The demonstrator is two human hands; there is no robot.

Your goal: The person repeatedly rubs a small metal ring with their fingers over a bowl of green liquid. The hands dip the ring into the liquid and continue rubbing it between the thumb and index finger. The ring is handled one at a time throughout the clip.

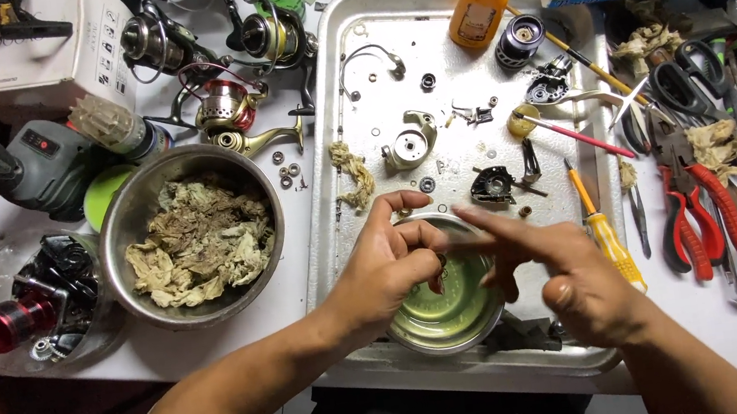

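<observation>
Bright, even overhead light; soft short shadows. Mild glare on metal tray (352, 61). Right hand (571, 276) slightly motion-blurred. Wide-angle bending toward edges; centre sharp, corners dimmer.

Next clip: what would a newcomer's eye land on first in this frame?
Probably the two hands at bottom centre: the left hand and right hand meet over a small round metal bowl of greenish liquid, standing in a large metal tray strewn with small parts. To the left, a bigger steel bowl heaped with soiled rags stands out, and at the right edge lie red-handled pliers among other tools.
</observation>
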